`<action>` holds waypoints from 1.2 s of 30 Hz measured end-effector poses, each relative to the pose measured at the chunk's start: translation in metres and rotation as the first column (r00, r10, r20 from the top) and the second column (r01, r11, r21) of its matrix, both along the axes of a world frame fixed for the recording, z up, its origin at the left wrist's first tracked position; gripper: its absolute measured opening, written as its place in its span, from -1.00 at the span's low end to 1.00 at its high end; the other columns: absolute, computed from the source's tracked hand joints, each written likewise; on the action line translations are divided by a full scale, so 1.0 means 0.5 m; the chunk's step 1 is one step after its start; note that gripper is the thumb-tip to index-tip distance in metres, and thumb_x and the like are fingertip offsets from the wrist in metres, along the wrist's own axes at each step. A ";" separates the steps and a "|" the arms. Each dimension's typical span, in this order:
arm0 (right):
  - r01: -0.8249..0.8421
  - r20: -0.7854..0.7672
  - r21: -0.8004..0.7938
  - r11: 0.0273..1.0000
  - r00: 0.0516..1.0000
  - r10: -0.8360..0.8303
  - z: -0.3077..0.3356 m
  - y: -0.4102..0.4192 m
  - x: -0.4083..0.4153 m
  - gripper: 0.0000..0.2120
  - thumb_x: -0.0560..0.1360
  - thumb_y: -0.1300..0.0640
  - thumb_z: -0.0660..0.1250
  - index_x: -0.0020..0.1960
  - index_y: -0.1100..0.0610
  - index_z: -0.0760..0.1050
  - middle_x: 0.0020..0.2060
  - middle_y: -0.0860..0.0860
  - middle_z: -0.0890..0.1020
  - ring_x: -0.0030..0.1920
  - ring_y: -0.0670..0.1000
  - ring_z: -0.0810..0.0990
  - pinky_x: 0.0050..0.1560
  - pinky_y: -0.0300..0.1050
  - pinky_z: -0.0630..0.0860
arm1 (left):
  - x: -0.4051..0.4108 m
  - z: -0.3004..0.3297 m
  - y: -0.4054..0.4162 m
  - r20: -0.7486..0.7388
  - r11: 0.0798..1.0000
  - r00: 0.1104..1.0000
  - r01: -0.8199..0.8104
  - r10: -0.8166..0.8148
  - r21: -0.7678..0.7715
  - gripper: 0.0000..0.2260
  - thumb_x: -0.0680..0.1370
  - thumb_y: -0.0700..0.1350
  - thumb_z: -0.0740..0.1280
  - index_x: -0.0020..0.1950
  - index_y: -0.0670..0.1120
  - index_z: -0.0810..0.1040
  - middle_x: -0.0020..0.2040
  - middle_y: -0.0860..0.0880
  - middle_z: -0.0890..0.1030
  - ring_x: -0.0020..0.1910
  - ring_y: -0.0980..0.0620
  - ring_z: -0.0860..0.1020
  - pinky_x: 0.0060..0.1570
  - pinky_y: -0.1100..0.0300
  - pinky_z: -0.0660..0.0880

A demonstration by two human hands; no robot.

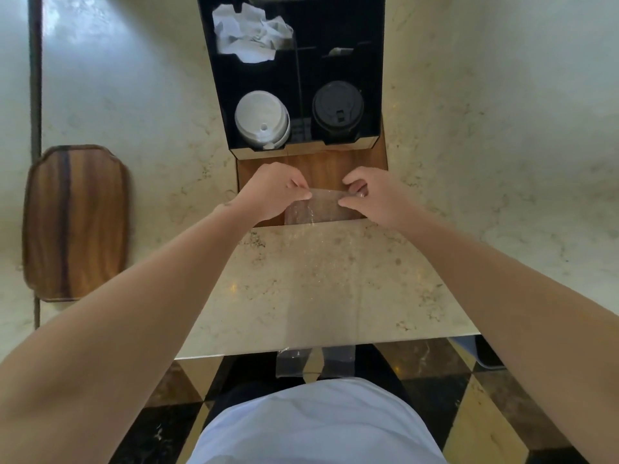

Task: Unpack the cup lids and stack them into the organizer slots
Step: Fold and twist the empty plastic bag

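Marble counter (335, 289) bearing a black organizer (375, 78) at the far side; its near slots hold stacked white lids (261, 120) on the left and black lids (337, 108) on the right. Just near of it, left hand (271, 190) and right hand (375, 199) each pinch one end of a clear plastic sleeve (321, 209).

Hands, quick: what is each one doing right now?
Left hand: pinching the clear plastic bag.
Right hand: pinching the same bag's other end.

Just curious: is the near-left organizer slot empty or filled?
Filled: a stack of white lids sits in the organizer's near-left slot.
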State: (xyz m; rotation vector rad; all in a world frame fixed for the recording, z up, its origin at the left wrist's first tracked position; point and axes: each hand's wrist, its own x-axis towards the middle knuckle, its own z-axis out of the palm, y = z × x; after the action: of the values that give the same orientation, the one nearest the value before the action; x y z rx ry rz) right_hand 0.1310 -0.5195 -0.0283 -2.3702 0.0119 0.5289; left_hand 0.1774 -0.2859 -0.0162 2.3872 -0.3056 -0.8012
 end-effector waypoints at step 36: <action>-0.342 0.215 -0.275 0.898 0.889 0.404 0.030 0.018 -0.060 -0.73 0.61 -0.03 0.31 0.09 0.13 0.66 0.01 0.01 0.58 -0.01 0.03 0.51 -0.01 0.00 0.53 | -0.107 -0.002 0.049 0.484 0.967 0.838 0.188 -0.249 0.172 -0.75 0.59 0.05 0.40 -0.07 -0.14 0.66 -0.10 -0.08 0.60 -0.10 -0.12 0.51 -0.12 -0.04 0.52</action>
State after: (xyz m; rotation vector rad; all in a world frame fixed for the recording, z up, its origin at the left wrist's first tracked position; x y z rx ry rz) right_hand 0.1011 -0.5105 -0.0133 -2.6700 -0.5499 0.3959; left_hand 0.1240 -0.2615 -0.0171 2.6809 -0.7754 -0.2721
